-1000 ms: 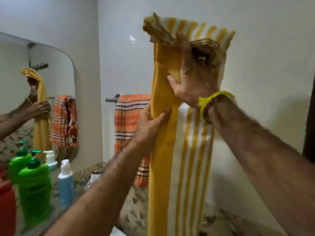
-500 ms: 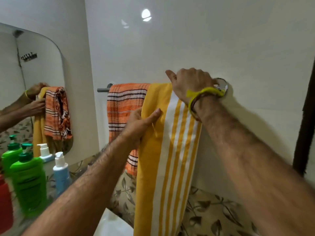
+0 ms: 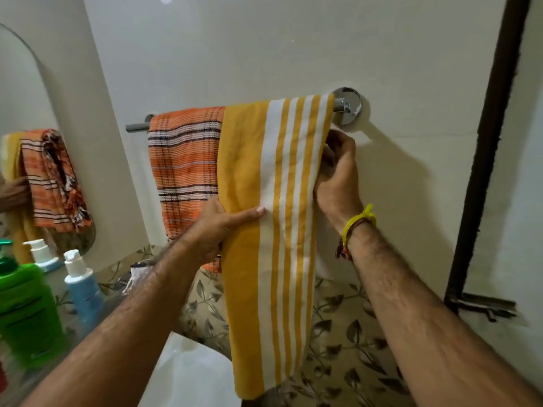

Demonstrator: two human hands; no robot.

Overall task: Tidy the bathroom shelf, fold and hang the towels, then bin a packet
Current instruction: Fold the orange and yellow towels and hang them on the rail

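Observation:
A yellow towel with white stripes [image 3: 264, 259] hangs folded over the chrome towel rail [image 3: 342, 105] on the wall. To its left on the same rail hangs a folded orange striped towel [image 3: 183, 165]. My left hand [image 3: 214, 227] grips the yellow towel's left edge halfway down, thumb across the front. My right hand [image 3: 336, 174], a yellow band at its wrist, holds the towel's right edge just below the rail. A crumpled packet [image 3: 138, 277] lies on the shelf behind my left forearm, partly hidden.
On the glass shelf at the left stand a green pump bottle [image 3: 26, 312], a blue bottle with a white cap [image 3: 82, 292] and a white pump bottle [image 3: 42, 254]. A mirror [image 3: 17, 113] hangs above them. A white basin [image 3: 191, 377] sits below. A dark door frame [image 3: 487, 148] runs down the right.
The yellow towel came down from above the rail and now hangs over it. My right hand moved from the rail top to the towel's right edge; my left hand slid lower.

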